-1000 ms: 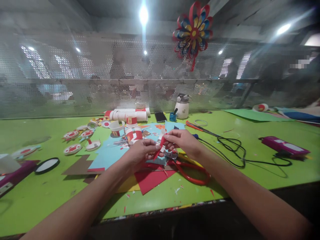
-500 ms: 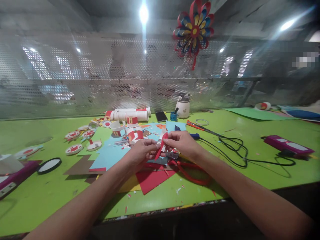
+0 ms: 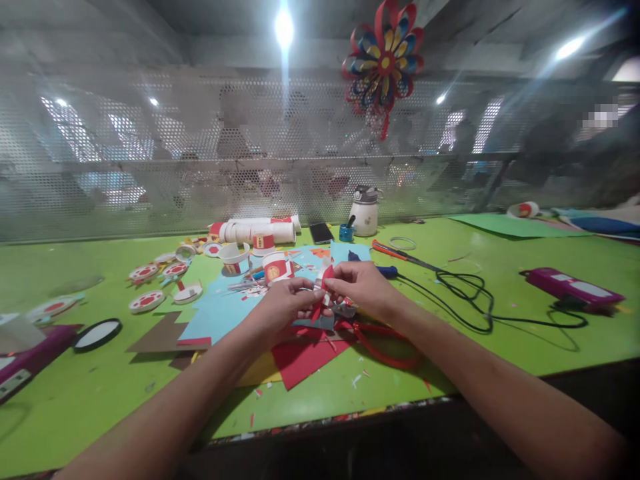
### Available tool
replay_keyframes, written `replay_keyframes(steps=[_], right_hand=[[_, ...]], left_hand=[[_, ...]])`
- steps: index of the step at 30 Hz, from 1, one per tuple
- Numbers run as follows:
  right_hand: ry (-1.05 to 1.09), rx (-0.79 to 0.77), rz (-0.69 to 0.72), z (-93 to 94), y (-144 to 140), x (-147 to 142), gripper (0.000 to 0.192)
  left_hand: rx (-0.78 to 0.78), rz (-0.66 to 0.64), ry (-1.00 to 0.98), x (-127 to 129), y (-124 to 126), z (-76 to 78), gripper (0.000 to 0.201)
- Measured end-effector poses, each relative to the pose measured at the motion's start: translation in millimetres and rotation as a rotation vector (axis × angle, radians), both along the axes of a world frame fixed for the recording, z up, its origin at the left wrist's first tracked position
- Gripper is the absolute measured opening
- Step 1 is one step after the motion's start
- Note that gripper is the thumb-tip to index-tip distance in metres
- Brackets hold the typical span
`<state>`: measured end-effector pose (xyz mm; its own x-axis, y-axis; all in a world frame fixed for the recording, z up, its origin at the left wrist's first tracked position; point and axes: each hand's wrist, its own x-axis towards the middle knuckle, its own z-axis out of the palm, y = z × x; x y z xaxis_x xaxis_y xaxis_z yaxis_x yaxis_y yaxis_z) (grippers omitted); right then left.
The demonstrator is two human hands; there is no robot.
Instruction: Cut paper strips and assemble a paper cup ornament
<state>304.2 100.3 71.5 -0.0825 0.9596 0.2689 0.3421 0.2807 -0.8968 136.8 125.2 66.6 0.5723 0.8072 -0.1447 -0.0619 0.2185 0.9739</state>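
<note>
Both hands meet over the middle of the table on a small red-and-white piece of paper [image 3: 329,272]. My left hand [image 3: 287,303] pinches its lower left side between thumb and fingers. From the right, my right hand [image 3: 364,288] grips its upper part with thumb and forefinger. Fingers cover much of the piece. Beneath the hands lie scissors with red-orange handles [image 3: 385,353], their blades mostly hidden. Just behind my left hand, a red-and-white paper cup [image 3: 277,267] rests among scraps on light blue paper [image 3: 213,317].
Paper-cup rolls [image 3: 260,231], a phone [image 3: 321,233], a blue jar [image 3: 346,232] and a bottle [image 3: 365,212] stand at the back. Right are a glue gun [image 3: 387,271], black cable [image 3: 450,310] and purple power strip [image 3: 573,289]. Decorated discs [image 3: 147,301] and tape [image 3: 98,335] lie left.
The red-and-white piece has turned between my fingers and shows less of its red side. The paper cup behind my left hand has rolled, so its gold emblem now shows.
</note>
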Motion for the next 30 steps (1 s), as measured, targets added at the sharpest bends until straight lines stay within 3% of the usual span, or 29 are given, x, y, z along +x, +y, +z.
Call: replay_keyframes(steps=[6, 13, 30], right_hand=[[-0.001, -0.030, 0.002, 2.9, -2.6, -1.8, 0.011], [0.126, -0.111, 0.022, 1.4, -1.1, -2.6, 0.011], [0.156, -0.108, 0.047, -2.0, 0.7, -1.0, 0.017]], left_hand=[[0.052, -0.020, -0.027, 0.2, 7.0, -9.0, 0.031], [-0.032, -0.062, -0.065, -2.2, 10.5, -14.7, 0.025], [-0.024, -0.037, -0.135, 0.7, 9.0, -12.3, 0.027]])
